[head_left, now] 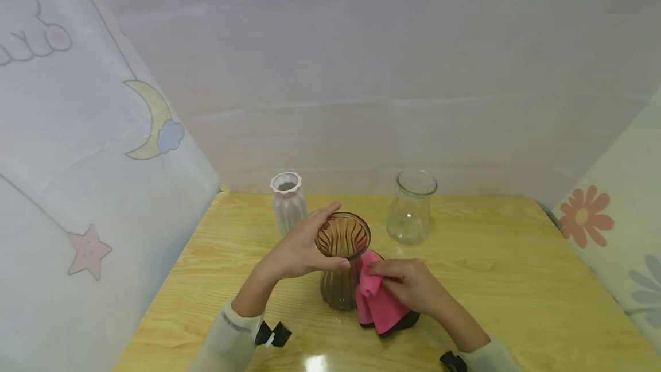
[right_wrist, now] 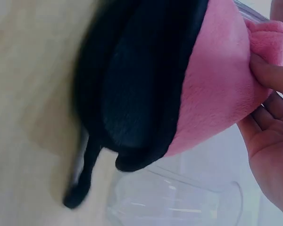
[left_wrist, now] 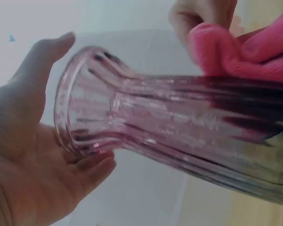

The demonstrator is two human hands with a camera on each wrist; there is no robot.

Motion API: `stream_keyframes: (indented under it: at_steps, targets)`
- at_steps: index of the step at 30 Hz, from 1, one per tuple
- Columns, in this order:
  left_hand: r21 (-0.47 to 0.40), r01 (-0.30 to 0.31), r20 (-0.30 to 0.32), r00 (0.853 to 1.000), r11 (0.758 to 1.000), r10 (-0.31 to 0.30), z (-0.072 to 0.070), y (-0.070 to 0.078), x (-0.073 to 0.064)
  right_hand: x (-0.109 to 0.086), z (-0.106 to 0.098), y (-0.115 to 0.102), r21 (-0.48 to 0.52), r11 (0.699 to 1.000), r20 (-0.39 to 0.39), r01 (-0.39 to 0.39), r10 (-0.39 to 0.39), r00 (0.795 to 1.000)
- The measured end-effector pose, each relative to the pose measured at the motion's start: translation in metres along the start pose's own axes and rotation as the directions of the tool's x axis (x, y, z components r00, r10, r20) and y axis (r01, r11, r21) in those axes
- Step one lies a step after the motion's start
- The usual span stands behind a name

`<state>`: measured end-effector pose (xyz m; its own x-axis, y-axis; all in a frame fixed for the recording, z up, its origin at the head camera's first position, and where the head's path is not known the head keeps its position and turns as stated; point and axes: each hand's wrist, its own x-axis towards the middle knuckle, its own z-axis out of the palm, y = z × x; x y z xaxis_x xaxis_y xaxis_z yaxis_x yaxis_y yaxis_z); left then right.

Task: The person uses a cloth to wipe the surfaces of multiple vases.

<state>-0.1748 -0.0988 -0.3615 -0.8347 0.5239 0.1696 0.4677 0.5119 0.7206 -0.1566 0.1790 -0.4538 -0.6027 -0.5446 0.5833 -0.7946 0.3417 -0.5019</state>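
A ribbed, purple-brown glass vase (head_left: 338, 289) stands upright on the wooden table in the head view. My left hand (head_left: 299, 248) grips it around the flared rim, thumb on the near side and fingers on the far side. In the left wrist view the vase (left_wrist: 165, 117) shows its narrow neck and see-through ribs. My right hand (head_left: 415, 286) pinches a pink cloth (head_left: 382, 306) with a dark edge against the vase's right side. The cloth (right_wrist: 217, 80) hangs in folds below the fingers in the right wrist view, its dark underside showing.
Behind my left hand stands a pale pink, fluted vase (head_left: 289, 205). A clear glass vase (head_left: 410, 217) is at the back right of the wooden table (head_left: 496, 280). Printed cloth walls (head_left: 361, 85) enclose the table's back and sides.
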Motion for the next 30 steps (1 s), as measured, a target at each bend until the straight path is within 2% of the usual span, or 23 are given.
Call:
stream_keyframes:
  at_steps: [5,10,15,18,25,30]
  targets:
    - [0.0,0.066,-0.114,0.991,0.998,-0.066,0.007,0.012,-0.009,0.005,-0.014,-0.002,0.014,1.0,-0.103,-0.01,0.011,0.995]
    - [0.032,0.112,-0.193,0.976,0.993,-0.103,0.014,0.02,-0.01,0.017,-0.025,-0.008,0.038,0.999,-0.184,0.034,-0.027,0.982]
    - [0.034,0.151,-0.199,0.97,0.988,-0.142,0.021,0.021,-0.009,0.026,-0.023,-0.009,0.113,0.989,-0.198,0.092,-0.068,0.978]
    - [0.02,0.156,-0.197,0.969,0.988,-0.149,0.024,0.022,-0.009,0.028,-0.019,-0.008,0.136,0.985,-0.202,0.109,-0.08,0.976]
    - [0.008,0.146,-0.217,0.966,0.989,-0.141,0.028,0.019,-0.008,0.029,-0.009,-0.003,0.123,0.985,-0.192,0.121,-0.096,0.977]
    - [-0.017,0.134,-0.198,0.971,0.991,-0.134,0.027,0.014,-0.006,0.027,-0.003,-0.004,0.093,0.991,-0.163,0.098,-0.082,0.983]
